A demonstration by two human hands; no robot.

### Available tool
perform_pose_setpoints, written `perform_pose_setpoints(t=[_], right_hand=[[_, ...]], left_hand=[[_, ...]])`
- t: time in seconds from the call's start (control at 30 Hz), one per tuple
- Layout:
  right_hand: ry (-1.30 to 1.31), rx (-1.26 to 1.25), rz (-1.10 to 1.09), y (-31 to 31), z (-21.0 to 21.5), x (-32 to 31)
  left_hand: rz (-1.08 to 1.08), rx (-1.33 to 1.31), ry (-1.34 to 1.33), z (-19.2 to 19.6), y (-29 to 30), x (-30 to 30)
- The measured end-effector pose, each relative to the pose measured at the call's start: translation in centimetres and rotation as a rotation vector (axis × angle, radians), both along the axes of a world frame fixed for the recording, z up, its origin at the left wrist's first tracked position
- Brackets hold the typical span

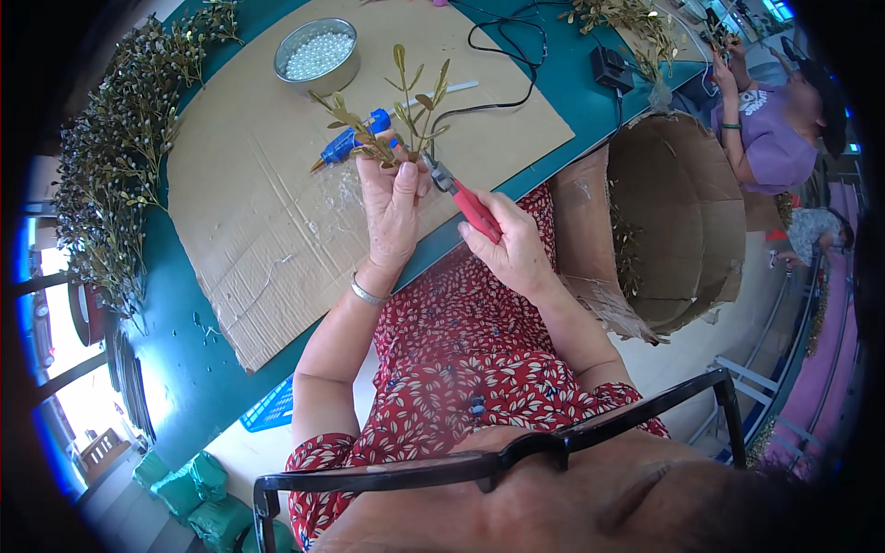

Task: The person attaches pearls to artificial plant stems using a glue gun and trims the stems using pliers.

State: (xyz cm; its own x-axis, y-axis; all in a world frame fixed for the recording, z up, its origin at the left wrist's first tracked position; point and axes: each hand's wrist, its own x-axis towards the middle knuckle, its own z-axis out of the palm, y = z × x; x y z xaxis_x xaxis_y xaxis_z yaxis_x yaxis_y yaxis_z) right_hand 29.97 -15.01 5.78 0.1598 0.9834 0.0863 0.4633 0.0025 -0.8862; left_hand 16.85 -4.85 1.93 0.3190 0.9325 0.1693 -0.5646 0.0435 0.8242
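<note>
My left hand (392, 214) pinches the lower stems of an artificial sprig with gold leaves (426, 103), held upright above the cardboard. In my right hand (516, 249) are red-handled pliers (477, 212). Their metal jaws meet the sprig's stems beside my left fingertips; whether they bite on a stem is too small to tell. Just behind my left hand, a blue glue gun (339, 146) lies on the cardboard sheet (249, 230), partly hidden by the leaves. A pale glue stick (461, 87) shows beyond the leaves. Farther back stands a metal bowl (334, 81) of white pearl beads (318, 55).
Leafy branches (115, 157) are heaped along the table's (175, 341) left side. Black cords run to an adapter (608, 69) at the back right. An open cardboard box (581, 217) stands right of my lap. Another person (770, 134) works at the far right.
</note>
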Motion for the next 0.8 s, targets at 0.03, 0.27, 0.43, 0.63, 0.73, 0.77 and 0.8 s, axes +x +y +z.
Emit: perform_pose_setpoints(t=[0.03, 0.27, 0.43, 0.63, 0.73, 0.77, 0.8], right_hand=[[0.022, 0.055, 0.019, 0.0, -0.4, -0.1], [0.454, 0.025, 0.034, -0.5, -1.2, -0.7], [0.266, 0.095, -0.015, -3.5, 2.0, 0.8], [-0.021, 0.217, -0.132, -5.1, 7.8, 4.8], [-0.015, 0.199, -0.086, -5.1, 8.4, 5.8], [-0.037, 0.212, -0.084, -5.2, 8.3, 5.9], [-0.037, 0.211, -0.086, -5.3, 8.3, 6.0]], left_hand=[[0.018, 0.000, -0.006, 0.1, -0.2, 0.1], [0.031, 0.025, -0.011, 2.4, -0.3, 1.3], [0.064, 0.020, -0.021, 3.5, -2.6, 1.6], [0.056, 0.057, 0.025, 3.8, -3.8, 2.1], [0.087, 0.112, 0.156, 3.7, -4.4, 2.7], [0.126, 0.146, 0.170, 3.6, -4.5, 3.1], [0.170, 0.179, 0.185, 3.5, -4.6, 3.3]])
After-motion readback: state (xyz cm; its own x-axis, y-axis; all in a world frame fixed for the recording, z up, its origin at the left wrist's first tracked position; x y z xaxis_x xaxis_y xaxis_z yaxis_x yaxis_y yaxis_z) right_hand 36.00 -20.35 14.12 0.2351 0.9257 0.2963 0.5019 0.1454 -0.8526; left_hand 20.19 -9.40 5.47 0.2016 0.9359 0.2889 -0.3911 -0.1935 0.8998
